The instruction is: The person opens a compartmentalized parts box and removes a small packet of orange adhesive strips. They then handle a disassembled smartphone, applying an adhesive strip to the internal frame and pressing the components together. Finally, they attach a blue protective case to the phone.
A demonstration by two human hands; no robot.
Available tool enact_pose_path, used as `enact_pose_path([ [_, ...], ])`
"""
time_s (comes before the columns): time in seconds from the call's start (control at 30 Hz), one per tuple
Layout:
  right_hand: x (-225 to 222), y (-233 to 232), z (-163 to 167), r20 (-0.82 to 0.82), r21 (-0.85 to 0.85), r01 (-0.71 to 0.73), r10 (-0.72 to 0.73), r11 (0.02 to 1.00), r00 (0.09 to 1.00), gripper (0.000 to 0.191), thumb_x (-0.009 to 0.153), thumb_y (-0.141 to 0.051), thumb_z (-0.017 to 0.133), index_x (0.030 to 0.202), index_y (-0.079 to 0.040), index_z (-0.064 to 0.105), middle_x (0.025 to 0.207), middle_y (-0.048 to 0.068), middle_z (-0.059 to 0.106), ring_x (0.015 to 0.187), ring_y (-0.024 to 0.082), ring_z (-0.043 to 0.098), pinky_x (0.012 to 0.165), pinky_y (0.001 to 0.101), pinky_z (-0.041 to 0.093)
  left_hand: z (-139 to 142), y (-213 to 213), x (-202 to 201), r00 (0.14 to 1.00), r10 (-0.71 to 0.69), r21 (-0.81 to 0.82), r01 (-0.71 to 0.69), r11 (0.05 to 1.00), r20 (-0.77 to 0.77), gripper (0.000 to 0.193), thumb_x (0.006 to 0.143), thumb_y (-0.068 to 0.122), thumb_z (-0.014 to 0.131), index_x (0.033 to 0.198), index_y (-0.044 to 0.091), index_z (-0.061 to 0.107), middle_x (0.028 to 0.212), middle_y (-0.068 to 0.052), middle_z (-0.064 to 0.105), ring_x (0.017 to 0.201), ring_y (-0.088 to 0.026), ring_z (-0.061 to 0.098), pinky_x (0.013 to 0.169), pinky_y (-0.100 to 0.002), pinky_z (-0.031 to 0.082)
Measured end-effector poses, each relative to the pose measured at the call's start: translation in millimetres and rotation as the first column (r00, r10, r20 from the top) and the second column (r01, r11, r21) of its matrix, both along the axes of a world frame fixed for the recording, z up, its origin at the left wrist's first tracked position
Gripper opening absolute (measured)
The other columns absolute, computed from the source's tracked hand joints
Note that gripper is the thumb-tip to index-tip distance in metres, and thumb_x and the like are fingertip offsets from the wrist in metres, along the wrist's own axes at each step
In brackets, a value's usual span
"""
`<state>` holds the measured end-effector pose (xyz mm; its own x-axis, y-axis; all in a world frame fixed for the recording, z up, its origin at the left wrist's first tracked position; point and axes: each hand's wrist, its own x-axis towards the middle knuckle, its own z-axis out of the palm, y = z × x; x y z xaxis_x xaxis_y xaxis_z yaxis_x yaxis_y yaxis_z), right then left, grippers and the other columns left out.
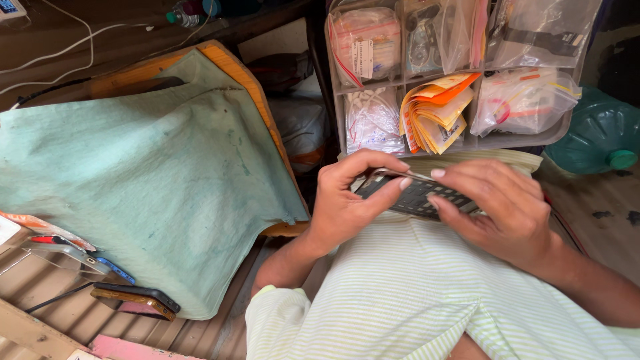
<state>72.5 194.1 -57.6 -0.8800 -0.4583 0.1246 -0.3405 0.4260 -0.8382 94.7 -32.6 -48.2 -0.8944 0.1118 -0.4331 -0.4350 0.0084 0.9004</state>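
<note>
Both hands hold a small dark keypad device over the lap.

The left hand (343, 207) grips the near end of the keypad device (417, 197), its fingers (373, 163) curled over the top edge and thumb pressed on the face; the right hand (507, 210) lies across the far end, fingers (460, 177) closed flat on the keys — the device rests just above a green-striped shirt (400, 293). Beyond the hands stands a clear compartment organiser (467, 140) holding plastic bags and orange paper slips. To the left, a pale green cloth (147, 187) drapes over the surface — a dark phone (137, 298) lies near its lower edge.
</note>
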Motion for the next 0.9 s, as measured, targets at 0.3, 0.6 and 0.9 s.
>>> enact_pose_path([
  [0.3,-12,-9,6,-0.010,0.055,0.001,-0.001,0.998,1.000,0.024,0.086,0.003,0.084,0.106,0.000,0.070,0.099,0.011,0.072,0.091,0.026,0.071,0.076,0.0343,0.056,5,14,-9,1.000,-0.010,-0.029,0.010,1.000,0.023,0.017,0.095,0.003,0.074,0.112,0.002,0.071,0.098,-0.001,0.075,0.090,-0.002,0.066,0.082,-0.019,0.055],
  [0.6,-2,-15,-3,-0.050,0.056,0.074,-0.071,0.996,0.996,0.023,0.088,0.006,0.081,0.107,0.002,0.068,0.101,0.013,0.070,0.094,0.030,0.070,0.080,0.0356,0.057,-3,19,-3,0.997,0.040,0.013,-0.041,0.999,0.073,0.016,0.098,0.002,0.070,0.114,0.000,0.071,0.101,-0.001,0.074,0.093,-0.002,0.066,0.084,-0.020,0.055],
  [0.9,1,-18,-6,-0.031,0.034,0.092,-0.091,0.995,0.995,0.024,0.088,0.006,0.081,0.107,0.002,0.068,0.101,0.013,0.070,0.094,0.029,0.070,0.080,0.0354,0.057,-7,19,-2,0.997,0.049,0.053,-0.052,0.997,0.068,0.016,0.097,0.001,0.069,0.113,0.000,0.069,0.102,0.000,0.072,0.095,-0.003,0.066,0.089,-0.021,0.056],
])
